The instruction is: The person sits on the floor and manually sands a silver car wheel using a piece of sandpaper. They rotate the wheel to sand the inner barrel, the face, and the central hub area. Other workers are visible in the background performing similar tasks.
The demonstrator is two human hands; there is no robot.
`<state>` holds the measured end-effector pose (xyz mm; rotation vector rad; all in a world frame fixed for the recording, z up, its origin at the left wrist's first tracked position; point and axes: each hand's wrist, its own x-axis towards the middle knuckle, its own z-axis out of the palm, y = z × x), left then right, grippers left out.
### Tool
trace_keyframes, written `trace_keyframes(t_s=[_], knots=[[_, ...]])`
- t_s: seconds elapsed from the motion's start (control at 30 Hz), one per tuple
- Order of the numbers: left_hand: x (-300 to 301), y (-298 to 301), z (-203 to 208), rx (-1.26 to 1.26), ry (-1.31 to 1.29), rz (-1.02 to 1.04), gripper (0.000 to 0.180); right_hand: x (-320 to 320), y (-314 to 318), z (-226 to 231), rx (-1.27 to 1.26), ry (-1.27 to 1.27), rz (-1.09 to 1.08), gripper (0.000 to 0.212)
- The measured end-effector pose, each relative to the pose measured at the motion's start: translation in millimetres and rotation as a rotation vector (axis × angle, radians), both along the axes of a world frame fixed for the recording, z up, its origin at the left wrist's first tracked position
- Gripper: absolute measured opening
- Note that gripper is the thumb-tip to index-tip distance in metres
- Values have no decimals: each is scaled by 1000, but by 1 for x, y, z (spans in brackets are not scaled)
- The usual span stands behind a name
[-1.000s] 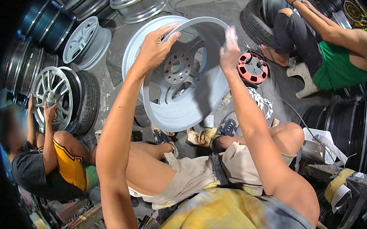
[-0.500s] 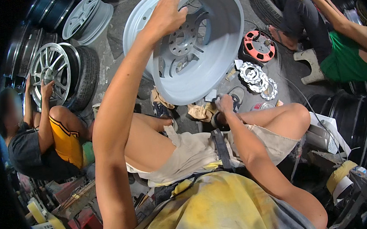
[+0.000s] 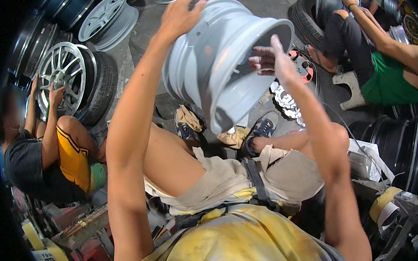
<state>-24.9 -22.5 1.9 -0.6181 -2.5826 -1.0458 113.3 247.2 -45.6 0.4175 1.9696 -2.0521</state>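
Observation:
I hold a pale grey-blue car wheel rim (image 3: 214,68) up in the air over my knees, tilted so its open barrel faces down and to the right. My left hand (image 3: 179,16) grips the rim's upper left edge. At the barrel's right lip my right hand (image 3: 272,59) rests with fingers spread on the edge. I sit on the ground with my legs in beige shorts and dark sneakers (image 3: 261,127) under the rim.
A person in a black top and yellow shorts (image 3: 74,158) sits at left touching a silver spoked wheel in a tyre (image 3: 64,77). Another person in a green top (image 3: 395,78) sits at right. Rims and tyres (image 3: 413,146) lie all around; tape rolls (image 3: 383,206) lower right.
The rim has been lifted and turned from face-on to side-on. My right hand came up from near my foot to the rim's right lip.

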Motion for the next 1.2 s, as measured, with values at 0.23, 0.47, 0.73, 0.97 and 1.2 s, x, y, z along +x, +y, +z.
trace_keyframes(t_s=[0.23, 0.47, 0.73, 0.97, 1.2], knots=[[2, -9, -36, 50, -639, -29, 85, -9, 1, 41, -41, 40, -199, 47], [20, -6, -39, 77, -514, 227, 77, -5, -23, 37, -124, 75, -282, 23], [30, -54, 19, 13, -240, 453, 79, -22, -59, 70, -259, 288, -143, 27], [16, -94, -37, -92, -272, 503, 82, -37, -62, 22, 164, 212, 278, 69], [30, -112, -45, -180, -293, 511, 85, -70, 1, -57, 193, 37, 27, 89]])
